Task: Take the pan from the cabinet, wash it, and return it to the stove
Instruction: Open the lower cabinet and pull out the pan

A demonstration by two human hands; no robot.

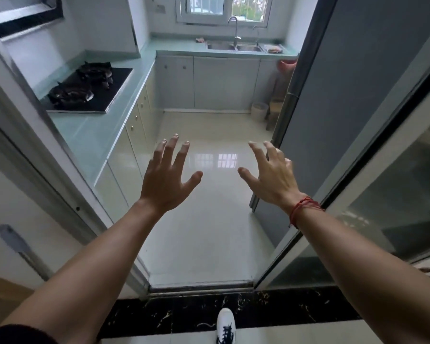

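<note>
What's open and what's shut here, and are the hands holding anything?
left hand, open, holding nothing
right hand, open, holding nothing
stove, no pan on it
cabinet doors, all shut
glass door, open

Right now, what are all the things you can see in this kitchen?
Counter: one, pale green, along left and far walls.
Stove: one, black, on the left counter.
Window: one, white frame, far wall.
Sink: one double, silver, under the window.
Taps: two, silver, behind the sink.
Cabinets: several, pale, under the counter.
Bin: one, white, far right floor.
Shoe: one, white, dark laces, at the threshold.
Left hand: one, fingers spread, empty.
Right hand: one, fingers spread, empty, red bracelet at wrist.
</note>
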